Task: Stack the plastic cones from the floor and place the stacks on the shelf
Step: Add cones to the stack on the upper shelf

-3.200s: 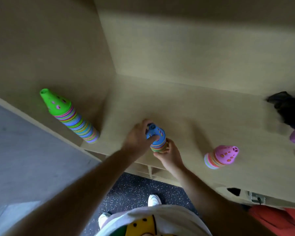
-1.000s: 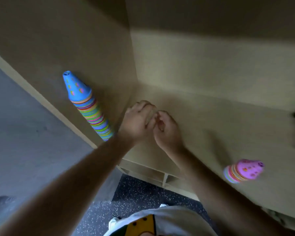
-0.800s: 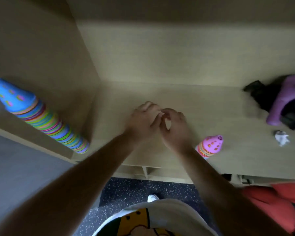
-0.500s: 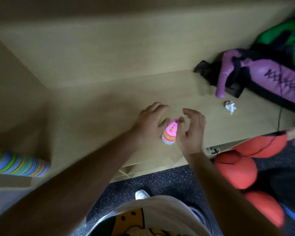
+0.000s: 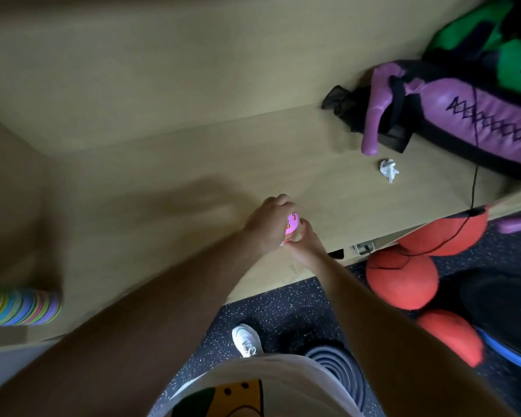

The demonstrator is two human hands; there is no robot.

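Observation:
A short stack of cones topped by a pink cone (image 5: pixel 292 222) stands on the wooden shelf (image 5: pixel 163 182) near its front edge. My left hand (image 5: pixel 268 224) curls over the stack from the left and covers most of it. My right hand (image 5: pixel 304 245) grips the stack's base from the right and below. A tall striped stack of cones (image 5: pixel 18 307) lies at the far left edge of the view; only its lower part shows.
A purple and black boxing glove (image 5: pixel 469 115) and a green one (image 5: pixel 512 40) lie at the shelf's back right, with a crumpled white paper (image 5: pixel 388 170) beside them. Red balls (image 5: pixel 403 278) and a rolled grey mat (image 5: pixel 337 365) sit on the speckled floor.
Both hands have closed round the pink-topped stack, which they only flanked half a second ago. The view has kept swinging right, pushing the tall striped stack to the left edge.

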